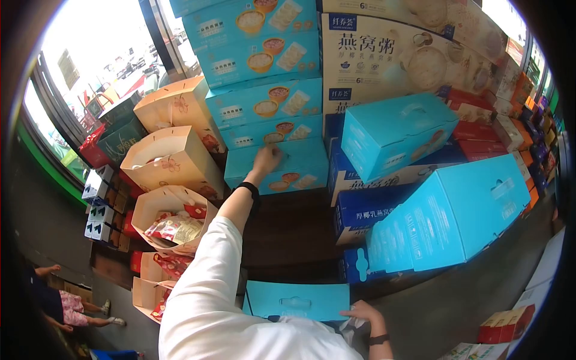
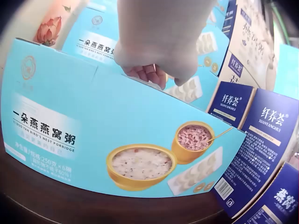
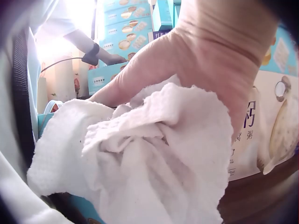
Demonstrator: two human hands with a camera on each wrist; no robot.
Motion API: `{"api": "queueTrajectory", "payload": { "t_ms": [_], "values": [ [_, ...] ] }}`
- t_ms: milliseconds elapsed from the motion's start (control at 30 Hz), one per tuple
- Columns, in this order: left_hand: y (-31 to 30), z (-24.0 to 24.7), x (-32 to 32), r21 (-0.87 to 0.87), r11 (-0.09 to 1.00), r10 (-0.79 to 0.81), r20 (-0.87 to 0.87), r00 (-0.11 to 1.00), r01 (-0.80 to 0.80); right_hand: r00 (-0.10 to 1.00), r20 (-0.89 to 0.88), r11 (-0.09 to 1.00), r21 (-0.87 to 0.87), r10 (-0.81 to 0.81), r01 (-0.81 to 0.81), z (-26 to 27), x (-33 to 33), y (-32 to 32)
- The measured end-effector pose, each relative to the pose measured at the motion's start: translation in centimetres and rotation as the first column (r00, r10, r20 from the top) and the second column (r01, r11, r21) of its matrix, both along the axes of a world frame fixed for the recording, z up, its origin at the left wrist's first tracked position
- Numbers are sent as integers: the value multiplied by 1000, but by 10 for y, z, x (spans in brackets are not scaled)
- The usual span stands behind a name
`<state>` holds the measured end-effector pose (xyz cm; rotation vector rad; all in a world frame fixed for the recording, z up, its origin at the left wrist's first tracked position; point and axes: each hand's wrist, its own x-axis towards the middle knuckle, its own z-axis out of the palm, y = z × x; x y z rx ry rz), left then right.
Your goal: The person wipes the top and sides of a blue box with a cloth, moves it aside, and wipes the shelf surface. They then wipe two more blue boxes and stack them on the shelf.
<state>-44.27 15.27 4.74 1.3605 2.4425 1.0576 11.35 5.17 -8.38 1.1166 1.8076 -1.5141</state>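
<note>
My left hand [image 1: 268, 159] is on top of a turquoise carton of bird's nest porridge [image 1: 240, 173], at the foot of a stack of matching cartons [image 1: 258, 60]. In the left wrist view its fingers curl at the carton's top, gripping it where a handle would sit; the handle itself is hidden. Low in the head view, my right hand [image 1: 365, 313] is beside another turquoise carton [image 1: 270, 297] close against my body. That hand holds a crumpled white cloth [image 3: 154, 154], which spreads below the palm in the right wrist view.
Paper gift bags [image 1: 174, 162] line the left side, some holding red packets. On the right, two turquoise cartons [image 1: 393, 135] rest on blue cartons [image 1: 372, 207]. A dark wooden surface [image 1: 288, 234] lies between. Another person's legs [image 1: 75, 309] show at lower left.
</note>
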Motion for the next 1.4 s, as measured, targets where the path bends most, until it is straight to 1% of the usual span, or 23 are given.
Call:
{"api": "queueTrajectory", "payload": {
  "t_ms": [33,100,233,333,400,433,500,533,600,633,700,800,833,900,967,1000,1033,1133,1200,1233,1300,1333,1400],
  "values": [
    [0,-3,-2,-9,1000,6,14,1000,-6,1000,14,1000,-9,6,-6,-4,1,0],
    [3,-6,-6,58,997,55,-207,977,-44,999,2,999,-2,46,-46,-13,-1,4],
    [4,-11,-9,35,999,34,-247,969,-26,995,45,996,-28,88,-87,-8,-7,7],
    [1,-12,0,104,994,15,-307,952,18,986,84,990,-23,141,-139,5,-12,11],
    [-1,-9,5,-15,999,-34,-270,962,32,990,58,991,-10,131,-130,8,-14,11],
    [-4,-7,7,-18,999,-36,-271,962,33,990,57,992,-13,130,-129,7,-13,11],
    [-8,-6,12,131,991,0,-164,986,22,992,35,993,7,118,-118,1,-11,11],
    [-10,-9,13,129,991,-5,-165,986,27,989,45,990,27,138,-139,0,-10,11],
    [-14,-9,17,235,969,94,-76,993,-74,992,29,992,31,122,-123,-2,-8,8],
    [-17,-7,22,239,969,86,-81,993,-64,994,13,993,38,111,-112,-3,-7,8],
    [-30,-4,35,244,959,151,-9,989,-144,993,15,991,66,119,-120,-8,-5,5],
    [-56,3,54,292,945,131,72,989,-147,986,-30,978,136,164,-158,-23,0,5],
    [-64,5,58,284,947,136,77,988,-152,983,-29,975,139,180,-174,-11,-2,5],
    [-82,8,65,269,956,83,138,987,-118,979,-21,969,152,202,-196,-10,-4,6],
    [-101,16,80,248,959,97,165,982,-136,979,-29,966,169,202,-194,-9,-5,7],
    [-111,27,90,248,960,87,179,980,-130,974,-110,967,183,199,-177,-27,0,8],
    [-122,36,101,245,961,77,199,977,-125,969,-30,959,157,245,-238,-17,-5,10],
    [-143,56,120,280,960,-32,199,979,-25,955,3,941,171,296,-292,-5,-6,9],
    [-156,75,136,280,960,-85,230,969,18,964,-36,945,210,263,-250,-2,-8,9],
    [-163,84,145,273,962,-85,231,969,20,965,-38,947,202,261,-248,-10,-7,10],
    [-174,98,164,321,939,-214,260,942,125,954,-117,932,275,277,-237,-31,-1,12],
    [-177,102,172,332,932,-237,248,939,148,955,-31,924,262,296,-278,-15,-5,11],
    [-186,110,192,329,929,-273,302,914,169,962,-24,941,215,274,-262,-2,-9,9]
  ]
}}
